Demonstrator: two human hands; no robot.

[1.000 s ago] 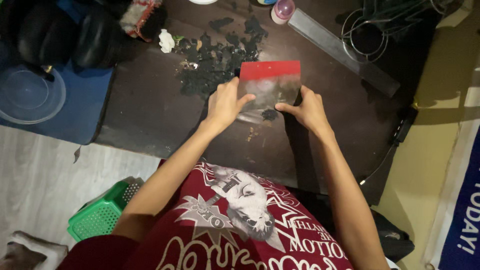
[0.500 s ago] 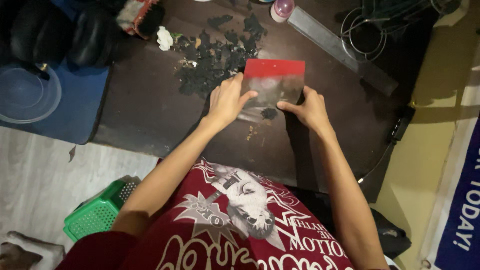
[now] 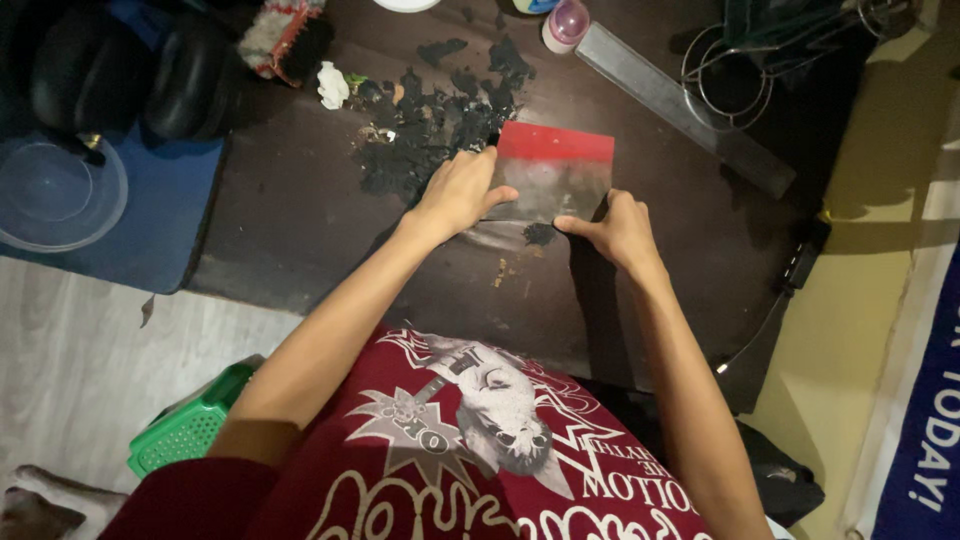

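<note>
While both hands hold the red card flat on the dark table, left hand pinches its left edge and right hand its lower right corner. Black scraps lie just beside it, seemingly not yet gathered.

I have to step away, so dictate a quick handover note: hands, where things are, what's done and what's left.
Left hand presses the left edge of the red-topped card; right hand pinches its lower right corner. The card lies flat on the dark table.
Black debris pile sits just up-left of the card; one black bit lies below it.
Metal ruler lies beyond, untouched.
Done: most debris is gathered in one pile. Left: the pile and stray bits remain on the table.
</note>
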